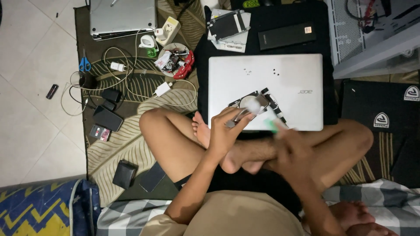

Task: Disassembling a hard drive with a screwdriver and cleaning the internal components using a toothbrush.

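Note:
I sit cross-legged on a patterned rug with a closed silver laptop [280,78] lying in front of my knees. My left hand [227,131] grips a hard drive [249,104] in its metal caddy, tilted over the laptop's near edge. My right hand [291,146] is blurred by motion and holds a green-handled screwdriver [271,124] whose tip points toward the drive.
A second drive caddy [227,25] and a black slim box [286,36] lie on black cloth behind the laptop. To the left are another laptop [122,17], a power strip [168,29], a dish of small parts [175,59], blue scissors [85,64], chargers, cables, a phone [107,118]. A white computer case [372,30] stands at the right.

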